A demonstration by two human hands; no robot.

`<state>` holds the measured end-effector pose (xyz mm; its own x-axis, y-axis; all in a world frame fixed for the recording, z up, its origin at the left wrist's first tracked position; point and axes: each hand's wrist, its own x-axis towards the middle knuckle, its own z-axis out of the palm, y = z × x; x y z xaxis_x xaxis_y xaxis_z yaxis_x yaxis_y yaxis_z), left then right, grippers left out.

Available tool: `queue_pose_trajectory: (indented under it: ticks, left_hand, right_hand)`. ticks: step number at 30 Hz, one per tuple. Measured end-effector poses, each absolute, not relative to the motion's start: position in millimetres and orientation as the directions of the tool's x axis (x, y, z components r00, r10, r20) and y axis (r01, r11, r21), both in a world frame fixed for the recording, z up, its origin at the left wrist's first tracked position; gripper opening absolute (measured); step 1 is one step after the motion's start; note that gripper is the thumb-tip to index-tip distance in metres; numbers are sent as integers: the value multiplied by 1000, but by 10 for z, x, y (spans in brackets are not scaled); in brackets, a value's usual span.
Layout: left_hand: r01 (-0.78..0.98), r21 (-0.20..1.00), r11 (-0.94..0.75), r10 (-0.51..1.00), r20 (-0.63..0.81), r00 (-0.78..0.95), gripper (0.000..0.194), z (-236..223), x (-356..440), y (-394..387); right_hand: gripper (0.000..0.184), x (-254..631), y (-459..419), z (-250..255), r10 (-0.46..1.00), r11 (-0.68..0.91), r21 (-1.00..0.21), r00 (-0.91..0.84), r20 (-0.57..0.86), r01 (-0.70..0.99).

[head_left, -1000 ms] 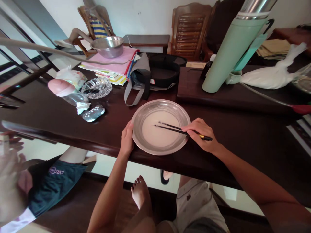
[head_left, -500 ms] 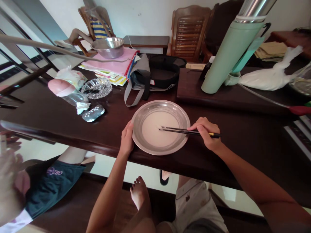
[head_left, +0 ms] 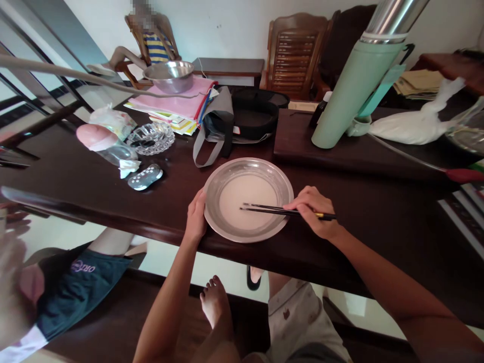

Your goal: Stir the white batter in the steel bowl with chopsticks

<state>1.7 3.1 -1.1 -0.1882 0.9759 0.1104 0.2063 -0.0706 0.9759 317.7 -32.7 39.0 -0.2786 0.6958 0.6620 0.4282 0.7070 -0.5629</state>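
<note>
A wide, shallow metal bowl stands near the front edge of the dark wooden table, with a whitish liquid in it. My left hand holds the bowl by its left side, the fingers pressed along the outer wall. In my right hand is a pair of black chopsticks with gold bands near the back ends. They reach over the bowl's right rim, slightly apart, their tips at the liquid near the middle. How deep the tips go I cannot tell.
A game controller, a glass ashtray and a pink-topped bottle lie to the left. Behind the bowl sits a grey-black bag. A tall green thermos stands on a raised board at right. Another person's blurred hand is at far left.
The chopsticks and my right hand have shifted a little left and down across the bowl, and the tips have spread apart. My left hand stays at the bowl's side.
</note>
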Motion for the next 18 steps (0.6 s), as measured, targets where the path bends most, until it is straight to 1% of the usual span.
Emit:
queue_pose_trajectory:
  ticks: [2, 4, 7, 9, 11, 14, 16, 18]
  left_hand:
    - [216, 974, -76, 976, 117, -185, 56, -18, 16, 35]
    - [207, 974, -88, 977, 125, -175, 55, -37, 12, 42]
    - [188, 978, -92, 977, 125, -174, 53, -73, -1, 57]
    - [188, 978, -95, 977, 127, -169, 52, -90, -8, 66]
    - [197, 974, -109, 977, 141, -160, 52, -95, -10, 74]
    - [204, 971, -121, 973, 157, -171, 52, -73, 4, 82]
    - [207, 971, -117, 971, 156, -183, 52, -42, 22, 84]
    - [216, 970, -113, 970, 155, -188, 51, -13, 39, 88]
  right_hand:
    - [16, 3153, -323, 379, 713, 693, -553, -329, 619, 463]
    - [14, 3156, -315, 378, 732, 667, -554, -301, 611, 498]
    - [23, 3192, -317, 402, 728, 649, -570, -194, 658, 504]
    - [31, 3199, -328, 417, 718, 663, -586, -172, 675, 466]
    - [31, 3181, -333, 415, 731, 666, -606, -218, 647, 436]
    - [20, 3151, -311, 387, 761, 642, -611, -293, 578, 462]
    - [19, 3165, -285, 378, 768, 624, -608, -247, 590, 491]
    - [26, 3203, -269, 387, 772, 598, -627, -147, 619, 500]
